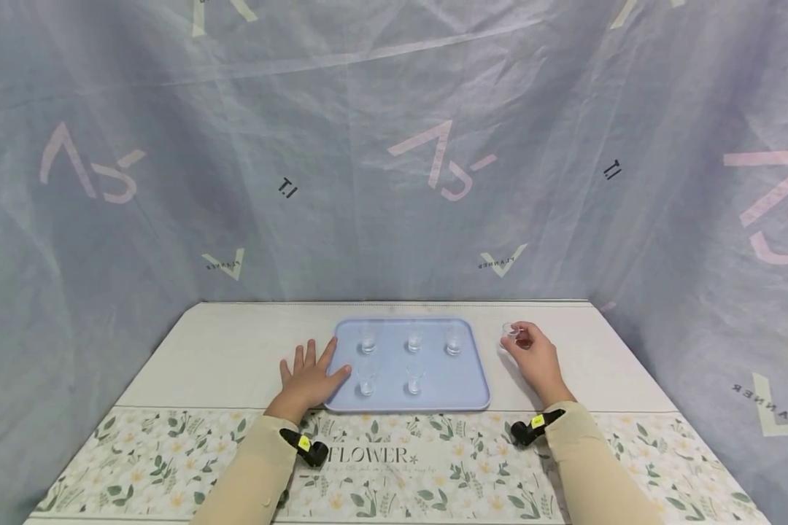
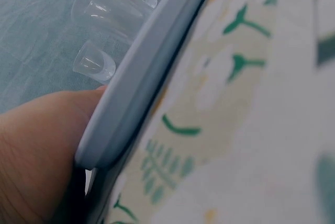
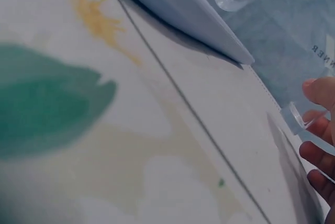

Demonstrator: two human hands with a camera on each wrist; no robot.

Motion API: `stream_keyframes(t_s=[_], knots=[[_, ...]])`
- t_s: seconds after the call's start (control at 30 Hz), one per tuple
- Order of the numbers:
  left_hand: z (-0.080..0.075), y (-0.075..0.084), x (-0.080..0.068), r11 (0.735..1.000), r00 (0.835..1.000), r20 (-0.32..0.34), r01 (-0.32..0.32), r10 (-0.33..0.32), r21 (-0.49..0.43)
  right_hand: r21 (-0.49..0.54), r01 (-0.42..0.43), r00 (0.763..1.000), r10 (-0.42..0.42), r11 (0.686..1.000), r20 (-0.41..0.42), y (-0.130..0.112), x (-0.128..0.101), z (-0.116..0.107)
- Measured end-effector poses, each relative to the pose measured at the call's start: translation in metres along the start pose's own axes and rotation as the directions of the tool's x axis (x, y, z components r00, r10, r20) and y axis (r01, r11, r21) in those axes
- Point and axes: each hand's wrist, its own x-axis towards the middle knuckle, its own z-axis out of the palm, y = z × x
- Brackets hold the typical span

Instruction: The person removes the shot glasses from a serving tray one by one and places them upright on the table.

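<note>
A light blue tray (image 1: 394,399) lies on the table. On it stand small clear shot glasses, three in the back row and two in front, such as the front-left shot glass (image 1: 366,385). My left hand (image 1: 307,380) lies with fingers spread at the tray's left edge, and its thumb reaches over the rim. To the right of the tray, my right hand (image 1: 532,357) pinches another clear shot glass (image 3: 294,118) between thumb and fingers. In the head view the fingers partly cover this glass.
The tabletop has a white back part (image 1: 249,343) and a flower-patterned front band (image 1: 171,459) with lettering. A grey-blue printed curtain (image 1: 341,160) hangs behind and along both sides. Each wrist wears a black strap.
</note>
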Motion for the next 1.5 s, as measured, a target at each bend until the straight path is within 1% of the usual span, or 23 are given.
stream_keyframes(t_s=[0.1,0.2,0.4,0.63,0.8,0.9,0.97,1.1,1.2,1.37,1.5], knots=[[0.0,-0.001,0.0,1.0,1.0,0.018,0.008,-0.008,0.008,-0.006,-0.006,1.0,0.006,1.0,0.002,0.001,0.001,0.0],[0.002,-0.004,0.004,1.0,0.999,0.034,0.014,-0.015,0.027,-0.004,0.001,1.0,-0.001,1.0,-0.001,0.003,0.002,0.0],[0.007,-0.01,0.01,1.0,1.0,0.027,0.011,-0.011,0.021,-0.031,0.028,1.0,-0.028,0.999,0.004,0.007,0.002,0.001],[0.006,-0.007,0.008,1.0,1.0,0.023,0.009,-0.01,0.025,-0.049,0.056,0.998,-0.055,0.997,0.009,0.01,0.004,0.0],[0.001,-0.001,0.003,0.999,1.0,0.024,0.017,-0.018,0.028,-0.045,0.032,0.999,-0.03,0.998,0.035,0.011,0.004,-0.001],[-0.001,0.002,0.001,0.999,1.0,0.021,0.019,-0.02,0.028,-0.026,0.007,0.998,-0.005,1.0,0.06,0.01,0.004,-0.001],[-0.002,0.003,0.001,0.999,0.999,0.032,0.023,-0.024,0.035,-0.009,-0.005,0.998,0.006,1.0,0.065,0.008,0.004,-0.002],[-0.003,0.003,0.001,0.999,0.999,0.039,0.025,-0.027,0.041,0.051,0.03,0.999,-0.031,0.998,0.028,0.001,0.006,-0.003],[-0.004,0.004,0.0,0.999,1.0,0.019,0.017,-0.018,0.027,0.081,0.062,0.998,-0.062,0.995,-0.013,-0.006,0.008,-0.004],[-0.005,0.006,-0.001,0.999,1.0,0.018,0.022,-0.023,0.044,0.078,0.101,0.993,-0.095,0.992,-0.073,-0.018,0.009,-0.005],[-0.005,0.005,-0.002,0.999,1.0,0.012,0.019,-0.02,0.048,0.078,0.159,0.982,-0.149,0.984,-0.116,-0.028,0.011,-0.003]])
